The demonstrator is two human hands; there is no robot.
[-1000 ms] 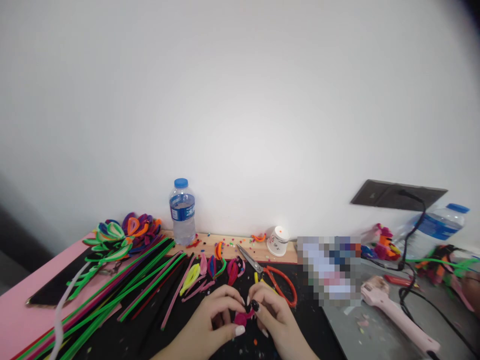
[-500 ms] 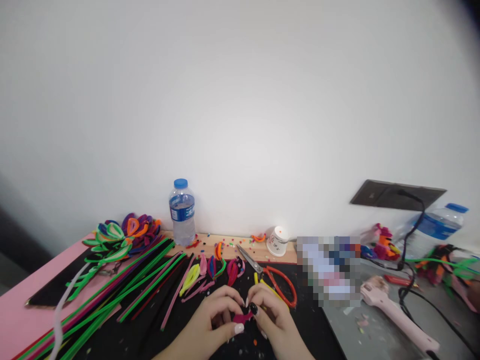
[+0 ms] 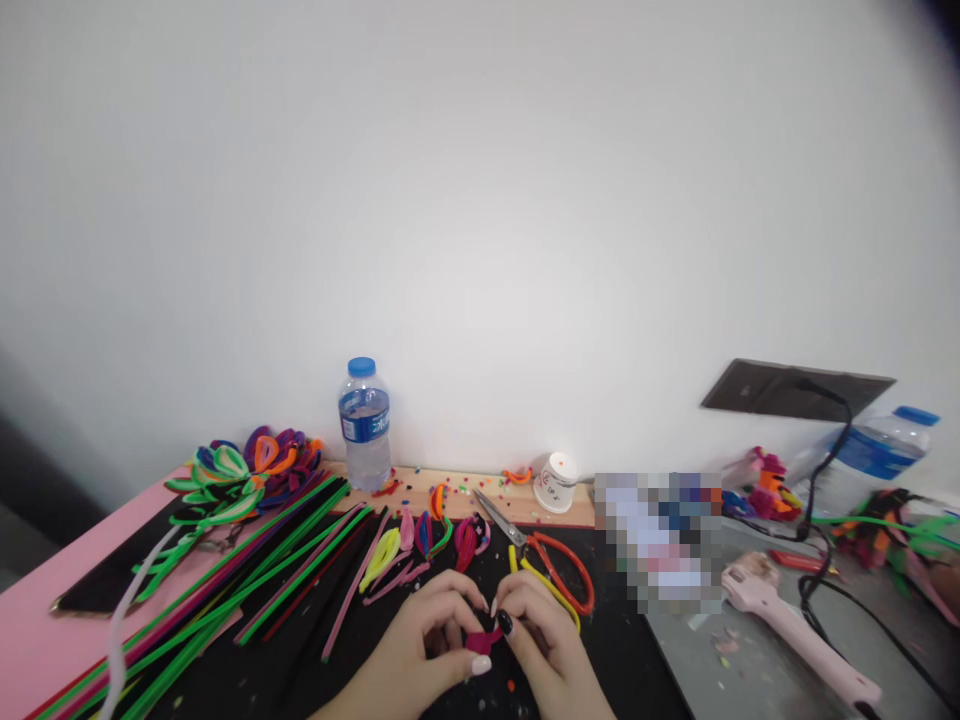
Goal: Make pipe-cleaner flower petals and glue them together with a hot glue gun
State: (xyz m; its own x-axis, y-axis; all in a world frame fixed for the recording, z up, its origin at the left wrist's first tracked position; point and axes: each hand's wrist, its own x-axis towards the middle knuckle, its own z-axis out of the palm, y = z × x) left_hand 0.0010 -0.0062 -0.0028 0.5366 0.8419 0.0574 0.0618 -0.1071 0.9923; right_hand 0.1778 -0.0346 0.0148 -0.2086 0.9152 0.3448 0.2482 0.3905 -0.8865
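My left hand point(image 3: 424, 645) and my right hand point(image 3: 546, 645) meet over the black mat, fingertips close together. Between them is a small magenta fuzzy piece point(image 3: 478, 643), which looks like pipe cleaner. My left thumb and fingers pinch its near side, while my right thumb and forefinger close on its other end; the fingers partly cover it. Just beyond my hands lie scissors point(image 3: 566, 575) with orange and yellow handles. A yellow looped pipe-cleaner bundle point(image 3: 381, 558), a blue and orange one point(image 3: 429, 535) and a magenta one point(image 3: 466, 543) sit behind my left hand.
Long pipe cleaners point(image 3: 247, 590) and a looped pipe-cleaner flower bunch point(image 3: 259, 465) lie left. A water bottle point(image 3: 364, 430) and an upturned paper cup point(image 3: 556, 484) stand near the wall. Rightward are a pink glue gun point(image 3: 802, 635), a black cable point(image 3: 806, 520) and another person's hand point(image 3: 949, 590).
My fingers have shifted slightly around the magenta piece, and my right hand has tilted a little. More of the piece shows above my left thumb. The surrounding things stay put.
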